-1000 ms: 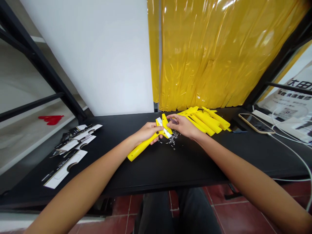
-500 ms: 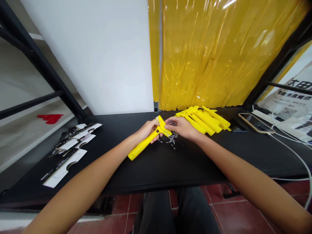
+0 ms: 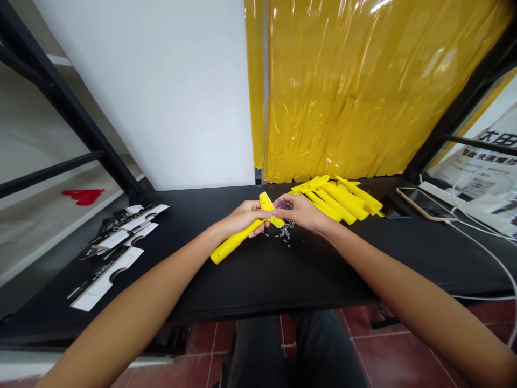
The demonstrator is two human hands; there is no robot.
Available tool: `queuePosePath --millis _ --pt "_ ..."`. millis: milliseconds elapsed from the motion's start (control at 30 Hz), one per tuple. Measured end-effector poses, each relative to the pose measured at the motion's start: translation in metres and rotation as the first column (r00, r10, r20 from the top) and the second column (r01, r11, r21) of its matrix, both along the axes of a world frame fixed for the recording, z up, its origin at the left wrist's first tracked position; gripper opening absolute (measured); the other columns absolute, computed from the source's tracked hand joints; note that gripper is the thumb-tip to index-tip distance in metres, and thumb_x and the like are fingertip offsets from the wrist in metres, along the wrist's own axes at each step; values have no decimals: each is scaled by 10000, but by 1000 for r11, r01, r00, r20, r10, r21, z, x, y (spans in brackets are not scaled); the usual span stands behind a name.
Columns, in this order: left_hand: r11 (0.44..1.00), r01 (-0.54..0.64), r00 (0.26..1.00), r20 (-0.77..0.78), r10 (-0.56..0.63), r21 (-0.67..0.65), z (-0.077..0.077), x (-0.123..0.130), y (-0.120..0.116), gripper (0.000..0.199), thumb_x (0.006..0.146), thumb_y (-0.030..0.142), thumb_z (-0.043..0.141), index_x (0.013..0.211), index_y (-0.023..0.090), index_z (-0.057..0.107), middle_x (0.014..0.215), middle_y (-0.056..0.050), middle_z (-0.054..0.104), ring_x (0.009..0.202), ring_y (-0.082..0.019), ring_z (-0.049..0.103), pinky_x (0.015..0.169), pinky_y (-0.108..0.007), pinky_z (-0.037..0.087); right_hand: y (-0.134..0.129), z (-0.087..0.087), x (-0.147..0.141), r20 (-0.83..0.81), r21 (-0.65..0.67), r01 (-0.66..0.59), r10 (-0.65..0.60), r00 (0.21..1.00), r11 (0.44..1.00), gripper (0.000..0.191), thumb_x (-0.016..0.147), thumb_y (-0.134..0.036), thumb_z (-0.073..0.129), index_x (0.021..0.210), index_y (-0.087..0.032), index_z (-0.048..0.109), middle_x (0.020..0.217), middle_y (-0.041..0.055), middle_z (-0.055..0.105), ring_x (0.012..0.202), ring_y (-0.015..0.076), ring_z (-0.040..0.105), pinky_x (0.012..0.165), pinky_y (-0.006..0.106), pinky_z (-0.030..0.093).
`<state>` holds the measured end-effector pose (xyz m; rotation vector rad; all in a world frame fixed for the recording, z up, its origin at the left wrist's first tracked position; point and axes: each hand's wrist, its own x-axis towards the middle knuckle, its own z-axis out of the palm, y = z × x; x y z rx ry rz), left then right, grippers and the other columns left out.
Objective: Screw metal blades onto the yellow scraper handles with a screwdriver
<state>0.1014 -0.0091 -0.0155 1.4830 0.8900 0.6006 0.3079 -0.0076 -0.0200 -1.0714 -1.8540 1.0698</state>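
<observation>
A yellow scraper (image 3: 236, 243) with a T-shaped head lies slanted across my left hand (image 3: 245, 216). That hand is closed around its neck, thumb across the top and fingertips showing underneath. My right hand (image 3: 301, 211) is at the right side of the head, its thumb and fingertips pinched together against it. Something small and dark (image 3: 285, 205) shows among the curled right fingers, too small to name. Just below the right hand, several tiny screws and nut-like bits (image 3: 286, 233) are scattered on the black table (image 3: 258, 285).
Several more yellow scrapers (image 3: 343, 200) are piled behind my right hand. Further right lie a dark phone (image 3: 393, 209), a phone in a gold case (image 3: 424, 205) and white cables (image 3: 490, 253). Printed cardboard sleeves (image 3: 107, 277) lie at the left. A yellow plastic curtain (image 3: 335, 97) hangs behind.
My left thumb has shifted down from the scraper's head to its neck. The scraper has rolled slightly, showing more of the head's flat face. My right hand has hardly moved.
</observation>
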Motion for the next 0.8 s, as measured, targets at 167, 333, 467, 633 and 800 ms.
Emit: queuePosePath --millis 167,333,467,633,800 --pt "996 84 996 -5 -84 8 2 -2 -1 220 913 364 662 939 162 580 696 -36 647 454 -89 540 417 -224 387 -3 7 4 -15 -122 -18 16 1000 992 338 697 -393 832 839 -173 618 741 -29 551 652 108 459 600 262 374" --pt "987 140 990 -4 -140 74 8 -5 -5 228 936 367 638 979 156 564 733 -28 644 476 -80 535 430 -212 388 -9 15 6 -60 -200 -92 81 995 975 350 745 -459 799 840 -183 604 654 -58 461 534 78 294 491 258 224" --pt "988 130 991 -27 -128 86 11 -7 -5 210 927 333 649 988 152 562 737 -18 635 477 -79 534 433 -219 399 -9 15 6 -80 -181 -97 84 993 979 339 773 -479 769 837 -180 626 634 -58 457 530 81 283 505 267 206" --pt "991 105 994 -27 -103 81 8 -8 -1 162 934 313 618 967 163 565 754 -31 647 472 -83 536 421 -225 385 -4 10 5 -78 -87 -66 59 995 994 326 744 -457 784 818 -170 648 725 -20 563 640 115 431 600 286 313" --pt "983 134 990 -65 -127 126 9 -9 -1 148 929 299 611 950 160 563 774 -44 665 494 -88 550 456 -231 410 0 4 3 -35 -12 -33 33 999 999 309 754 -450 762 808 -167 649 755 -8 593 713 145 491 690 308 368"
